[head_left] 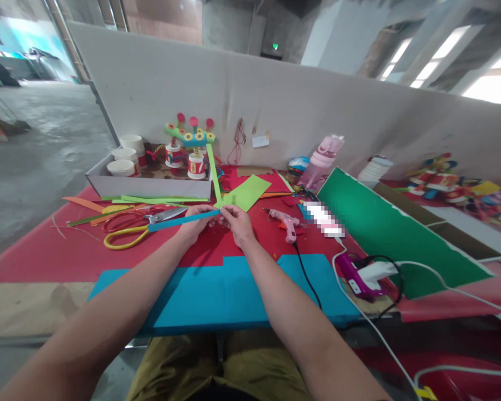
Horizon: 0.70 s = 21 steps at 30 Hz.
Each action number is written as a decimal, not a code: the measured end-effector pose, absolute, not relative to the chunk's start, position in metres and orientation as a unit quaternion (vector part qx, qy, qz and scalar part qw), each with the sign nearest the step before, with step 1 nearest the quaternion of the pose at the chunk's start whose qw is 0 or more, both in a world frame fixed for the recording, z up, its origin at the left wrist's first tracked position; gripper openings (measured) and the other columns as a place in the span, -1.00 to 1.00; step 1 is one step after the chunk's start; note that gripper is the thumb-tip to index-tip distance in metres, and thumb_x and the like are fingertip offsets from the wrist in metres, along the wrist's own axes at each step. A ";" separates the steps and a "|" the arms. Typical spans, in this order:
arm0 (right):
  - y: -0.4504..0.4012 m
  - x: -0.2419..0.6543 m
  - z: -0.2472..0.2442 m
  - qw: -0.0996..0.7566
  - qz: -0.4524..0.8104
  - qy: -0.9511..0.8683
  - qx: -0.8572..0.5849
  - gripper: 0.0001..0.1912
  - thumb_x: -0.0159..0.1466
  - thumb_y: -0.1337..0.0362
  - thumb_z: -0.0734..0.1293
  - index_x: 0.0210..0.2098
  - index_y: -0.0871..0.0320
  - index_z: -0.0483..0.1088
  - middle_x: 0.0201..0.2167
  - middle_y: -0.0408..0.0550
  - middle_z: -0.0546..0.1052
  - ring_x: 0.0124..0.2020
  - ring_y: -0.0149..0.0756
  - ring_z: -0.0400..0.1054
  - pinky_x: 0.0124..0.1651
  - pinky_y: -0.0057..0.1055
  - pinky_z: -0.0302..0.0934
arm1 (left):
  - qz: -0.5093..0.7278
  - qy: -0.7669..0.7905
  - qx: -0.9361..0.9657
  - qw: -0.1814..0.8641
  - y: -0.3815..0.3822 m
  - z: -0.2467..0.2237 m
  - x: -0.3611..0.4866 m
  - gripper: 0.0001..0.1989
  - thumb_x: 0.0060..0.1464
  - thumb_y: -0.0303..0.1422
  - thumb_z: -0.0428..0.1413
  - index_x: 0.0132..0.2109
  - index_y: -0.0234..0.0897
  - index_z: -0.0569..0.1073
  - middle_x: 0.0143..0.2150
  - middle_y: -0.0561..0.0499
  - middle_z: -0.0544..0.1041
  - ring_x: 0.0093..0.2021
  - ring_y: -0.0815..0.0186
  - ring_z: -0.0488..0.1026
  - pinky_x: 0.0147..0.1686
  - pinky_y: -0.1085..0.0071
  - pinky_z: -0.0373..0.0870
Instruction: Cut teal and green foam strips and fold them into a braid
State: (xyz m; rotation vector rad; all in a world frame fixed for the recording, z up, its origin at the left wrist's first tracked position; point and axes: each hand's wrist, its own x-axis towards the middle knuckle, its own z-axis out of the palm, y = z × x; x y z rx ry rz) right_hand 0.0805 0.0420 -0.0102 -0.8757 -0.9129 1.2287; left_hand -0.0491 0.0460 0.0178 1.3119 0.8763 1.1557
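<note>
Both hands meet over the red table cover, close together. A blue paper strip [183, 219] runs across my left hand [198, 221], its free end pointing left over the scissors. At the strip's right end, my right hand [237, 221] is closed on the strip with thumb and fingers. A green paper strip [214, 175] rises from the same spot, its lower end meeting the blue one at my fingertips; whether they are joined is too small to tell. My left fingers are curled round the strips, partly hidden.
Yellow-handled scissors [127, 238] lie left, a pink glue gun [290, 225] right with its cord trailing forward. Blue sheets [204, 301] line the front edge. Behind are a box [150, 188] of cups and paper figures, and a pink bottle [321, 161]. A green board [384, 234] leans right.
</note>
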 end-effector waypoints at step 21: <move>0.040 0.079 -0.007 0.637 0.543 -0.392 -0.382 -0.65 -0.09 0.12 0.51 -0.44 0.14 0.35 -0.60 -0.25 0.47 -0.55 -0.47 0.40 -0.42 -0.52 0.39 | 0.497 0.398 0.549 0.542 0.055 0.009 -0.051 -0.71 -0.20 -0.20 0.27 -0.50 -0.34 0.43 -0.60 0.05 0.43 -0.60 0.44 0.29 -0.56 0.49 0.21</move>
